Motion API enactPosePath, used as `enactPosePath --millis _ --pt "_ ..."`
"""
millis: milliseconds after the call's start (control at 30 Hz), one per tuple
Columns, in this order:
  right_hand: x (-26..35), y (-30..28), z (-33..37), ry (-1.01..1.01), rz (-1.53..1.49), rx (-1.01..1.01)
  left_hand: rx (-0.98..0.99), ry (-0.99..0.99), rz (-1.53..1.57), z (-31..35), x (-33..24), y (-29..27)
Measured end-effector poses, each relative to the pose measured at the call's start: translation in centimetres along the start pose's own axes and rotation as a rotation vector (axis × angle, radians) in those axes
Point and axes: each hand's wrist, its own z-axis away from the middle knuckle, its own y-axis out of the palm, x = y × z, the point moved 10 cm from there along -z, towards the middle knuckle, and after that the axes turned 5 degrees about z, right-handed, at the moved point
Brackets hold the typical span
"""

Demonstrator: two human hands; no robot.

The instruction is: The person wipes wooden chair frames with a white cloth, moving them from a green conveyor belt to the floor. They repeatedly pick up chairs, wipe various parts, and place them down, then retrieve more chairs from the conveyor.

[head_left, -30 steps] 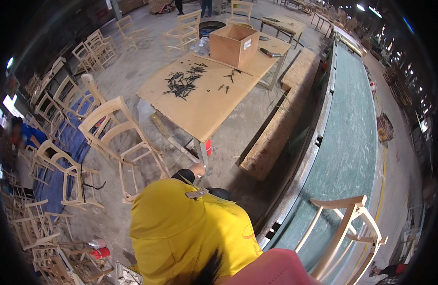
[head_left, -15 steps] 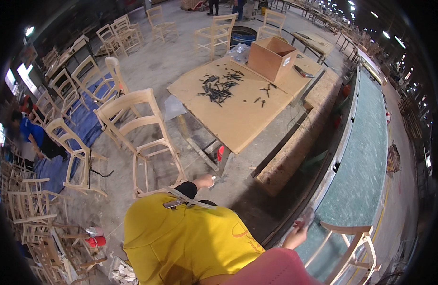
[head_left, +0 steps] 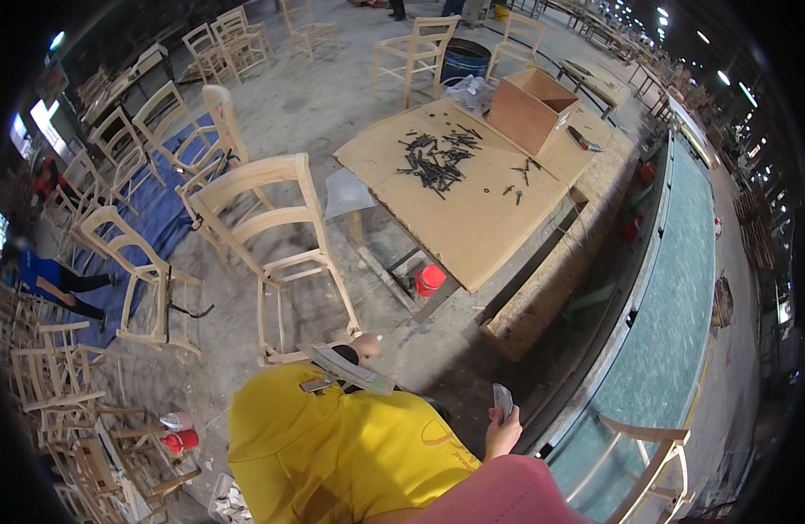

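My left hand (head_left: pixel 365 346) is closed around something small and white that pokes out past the fingers; its kind is not clear. It is nearest to a bare wooden chair frame (head_left: pixel 289 281), by the low front end of that frame. My right hand (head_left: pixel 504 433) grips a greyish, see-through curved piece (head_left: pixel 503 400), held upright above the dark gap beside the conveyor. Close by on the right, another wooden chair frame (head_left: pixel 644 433) rests on the green conveyor belt (head_left: pixel 649 325). A pale flat strip (head_left: pixel 354 370) lies across my yellow top.
Ahead stands a table (head_left: pixel 446 234) with a pile of dark bolts (head_left: pixel 437 164), a wooden box (head_left: pixel 531 112) and pliers (head_left: pixel 582 138). Under its near corner is a red-topped container (head_left: pixel 430 280). More chairs (head_left: pixel 141 279) stand at left, where a person in blue (head_left: pixel 43 272) bends.
My right hand has drawn away from the conveyor toward my body, bringing the see-through piece along. My left hand has moved slightly down and left. The view has shifted a little.
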Motion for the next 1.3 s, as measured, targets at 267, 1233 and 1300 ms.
enactPosePath --millis 267,1233,1300 --pt "7.8 0.2 -1.5 -0.239 0.114 -0.070 -0.202 -0.159 0.203 -0.5 -1.3 -4.0" --pt "4.6 5.4 1.0 0.026 -0.427 -0.004 0.510 0.124 1.322 7.7 -23.5 -6.6" --pt "4.1 6.5 1.3 0.078 -0.530 0.030 0.641 0.201 1.224 9.4 -27.4 -6.6"
